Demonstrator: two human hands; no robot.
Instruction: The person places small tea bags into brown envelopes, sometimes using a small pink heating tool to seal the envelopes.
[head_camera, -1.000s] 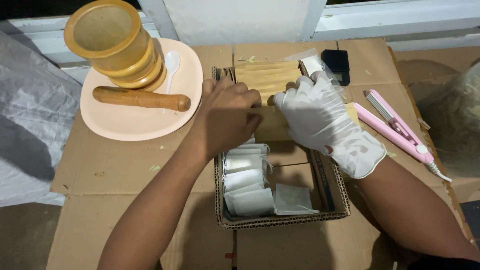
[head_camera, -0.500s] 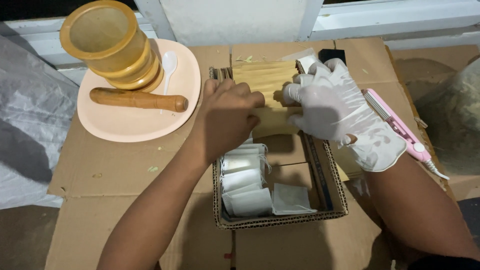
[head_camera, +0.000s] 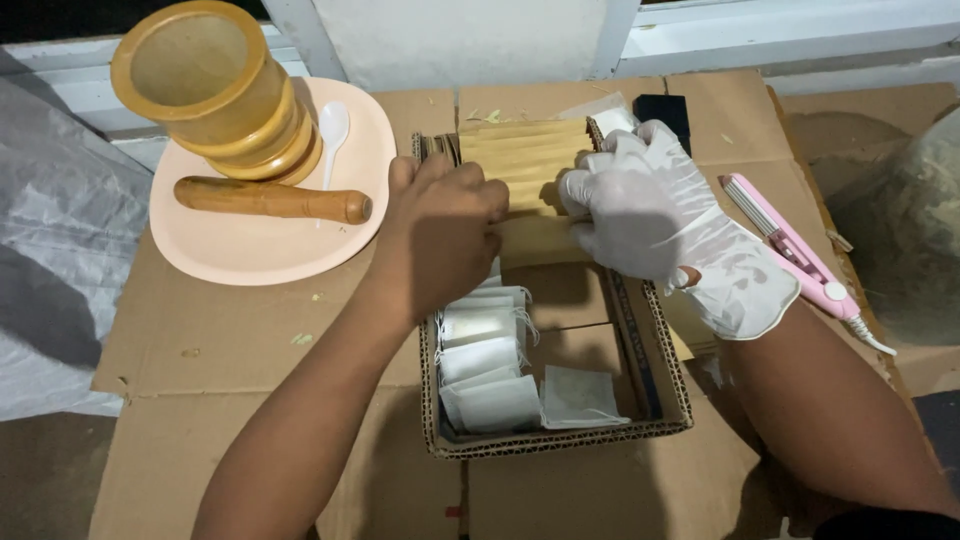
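A shallow cardboard box (head_camera: 662, 400) lies open on a cardboard-covered surface. Several small white sachets (head_camera: 485, 365) stand in a row along its left side, and one lies flat beside them. A stack of tan paper packets (head_camera: 523, 160) fills the far end. My bare left hand (head_camera: 440, 235) has its fingers curled onto the near edge of the packets. My right hand (head_camera: 650, 215), in a white glove, grips the same stack from the right side.
A peach plate (head_camera: 250, 255) at the left holds a wooden mortar (head_camera: 215, 95), a wooden pestle (head_camera: 270, 200) and a white spoon (head_camera: 332, 125). A pink handheld sealer (head_camera: 790, 250) lies at the right, a dark flat object (head_camera: 665, 108) behind the box.
Both hands stay on the tan packets; the right hand has shifted slightly along the stack. The view has drifted a little.
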